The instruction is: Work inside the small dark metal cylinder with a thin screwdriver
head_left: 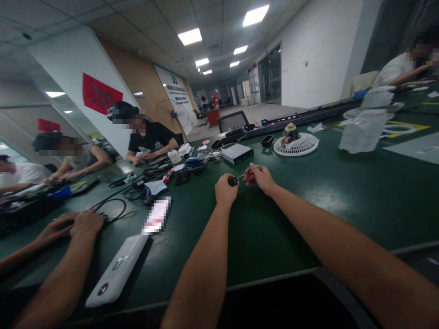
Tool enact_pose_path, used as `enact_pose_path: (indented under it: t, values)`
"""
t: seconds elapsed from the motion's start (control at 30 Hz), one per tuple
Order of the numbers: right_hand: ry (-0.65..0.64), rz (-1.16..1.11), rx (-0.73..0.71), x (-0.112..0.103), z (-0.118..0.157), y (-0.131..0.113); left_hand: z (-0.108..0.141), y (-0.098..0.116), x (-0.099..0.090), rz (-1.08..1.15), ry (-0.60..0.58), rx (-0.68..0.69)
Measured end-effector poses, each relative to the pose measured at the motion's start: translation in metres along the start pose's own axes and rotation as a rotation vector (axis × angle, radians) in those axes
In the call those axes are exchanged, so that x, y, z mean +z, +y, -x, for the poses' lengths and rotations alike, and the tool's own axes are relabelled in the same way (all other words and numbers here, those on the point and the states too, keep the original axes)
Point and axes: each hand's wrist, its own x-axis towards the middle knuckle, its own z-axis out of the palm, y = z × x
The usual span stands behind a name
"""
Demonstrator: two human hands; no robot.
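Observation:
My left hand [225, 191] is closed around a small black round part [233, 181], whose open-looking end faces right. Just to its right, my right hand [259, 177] pinches a thin metal rod [242, 175]. One end of the rod points at the black part; whether they touch cannot be made out. Both hands are held over the green table [274, 219]. Beyond them lies a white round fan grille [298, 145] with a motor-like assembly on top. A white-topped box [237, 153] with a dark front sits behind my left hand.
At left, another person's hands [84, 224] hold a black cable beside a long white case [118, 272] and a blurred-out phone-like object [157, 215]. Cables and parts clutter the far left. White plastic housings [363, 128] stand at right. Several people sit around the table.

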Motion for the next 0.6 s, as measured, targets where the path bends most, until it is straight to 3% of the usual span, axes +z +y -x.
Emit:
enact_pose_path:
  t: [0.13, 0.33, 0.6]
  values:
    - [-0.044, -0.003, 0.020, 0.0005, 0.0000, 0.0015, -0.0002, -0.0004, 0.0000, -0.003, 0.009, 0.006]
    - [0.060, 0.024, -0.005, -0.0011, -0.0026, 0.0055, 0.0001, 0.0021, -0.0012, -0.016, -0.003, -0.006]
    - [-0.056, -0.024, 0.021, -0.0007, -0.0006, 0.0034, 0.0006, 0.0025, -0.0024, -0.024, 0.004, -0.009]
